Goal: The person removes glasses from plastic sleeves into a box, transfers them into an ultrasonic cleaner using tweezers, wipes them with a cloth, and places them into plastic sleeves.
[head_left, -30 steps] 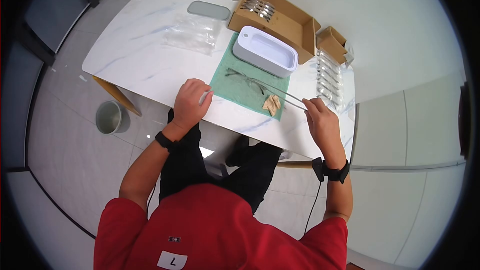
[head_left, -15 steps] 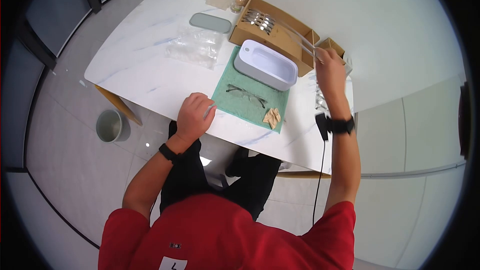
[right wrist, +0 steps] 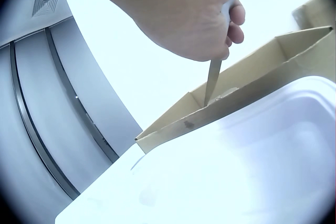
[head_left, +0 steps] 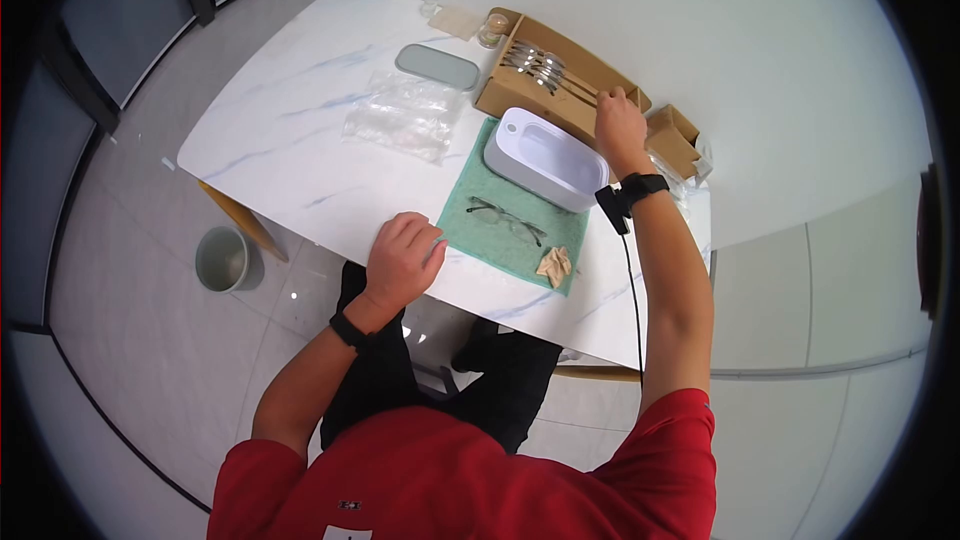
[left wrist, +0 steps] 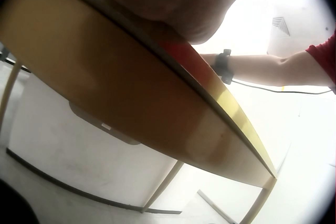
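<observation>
My right hand (head_left: 621, 130) grips long metal tweezers (head_left: 580, 92) over the cardboard box (head_left: 560, 114). Their tips point left at several pairs of glasses (head_left: 536, 67) lying in the box; in the right wrist view the tips drop behind the box wall. My left hand (head_left: 402, 258) rests at the table's front edge, fingers loosely bent, beside the green cloth (head_left: 470, 185). One pair of clear-lensed glasses (head_left: 506, 222) lies on that cloth. Behind it stands a pale lavender tub (head_left: 535, 172) with an oval basin. A crumpled beige cloth (head_left: 553, 265) lies at the green cloth's right corner.
Clear plastic bags (head_left: 405, 120) and a grey oval lid (head_left: 438, 67) lie on the table (head_left: 290, 155) to the left. At the back stand a small jar (head_left: 493, 30) and a little bottle (head_left: 431, 0). A smaller carton (head_left: 672, 142) is at the right, a bin (head_left: 228, 260) on the floor.
My right hand has carried the tweezers from beside the glasses on the green cloth, up and away, and then leftward over the cardboard box. The left hand has stayed at the table edge.
</observation>
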A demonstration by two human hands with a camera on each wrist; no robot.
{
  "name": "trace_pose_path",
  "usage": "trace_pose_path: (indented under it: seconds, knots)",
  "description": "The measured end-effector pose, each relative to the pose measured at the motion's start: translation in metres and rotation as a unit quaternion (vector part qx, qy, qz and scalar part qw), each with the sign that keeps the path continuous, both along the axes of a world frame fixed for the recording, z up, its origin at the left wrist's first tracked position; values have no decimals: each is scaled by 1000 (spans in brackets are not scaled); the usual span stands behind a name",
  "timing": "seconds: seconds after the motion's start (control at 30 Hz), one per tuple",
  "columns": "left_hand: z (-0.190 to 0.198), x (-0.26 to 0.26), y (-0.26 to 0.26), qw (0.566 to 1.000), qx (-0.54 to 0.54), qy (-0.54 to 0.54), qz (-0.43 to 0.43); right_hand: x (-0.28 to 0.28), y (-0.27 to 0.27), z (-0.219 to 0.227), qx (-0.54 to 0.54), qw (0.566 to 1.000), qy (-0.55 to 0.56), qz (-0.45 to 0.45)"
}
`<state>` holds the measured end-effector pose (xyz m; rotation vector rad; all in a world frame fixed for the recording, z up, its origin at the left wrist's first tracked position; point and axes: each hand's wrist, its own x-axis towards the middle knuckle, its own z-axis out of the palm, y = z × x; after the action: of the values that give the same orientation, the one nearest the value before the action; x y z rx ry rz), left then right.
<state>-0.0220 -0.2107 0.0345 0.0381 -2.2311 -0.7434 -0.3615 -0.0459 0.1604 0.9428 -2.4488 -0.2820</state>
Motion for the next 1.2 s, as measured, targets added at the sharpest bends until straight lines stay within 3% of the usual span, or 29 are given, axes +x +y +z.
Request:
trace_pose_path:
  seconds: [0.33, 0.53, 0.7, 0.87, 0.97, 1.2]
  knots:
    - [1, 0, 0, 1000, -3, -3, 2, 6, 3, 9, 41, 999, -9, 9]
    - [-1, -1, -1, 1000, -14, 7, -2, 14, 38, 23, -8, 999, -8, 45]
    - [-4, -1, -1, 1000, -16, 9, 0, 68, 88, 72, -144, 983, -34, 107]
    - [-3, -1, -1, 1000, -15, 8, -3, 137, 139, 106, -133, 984, -114, 35]
    - [-2, -1, 1, 1000, -10, 5, -5, 152, 153, 96, -101, 983, -125, 90]
    - [-3, -1, 3, 1000, -4, 0, 4, 142, 150, 61, -42, 985, -137, 95]
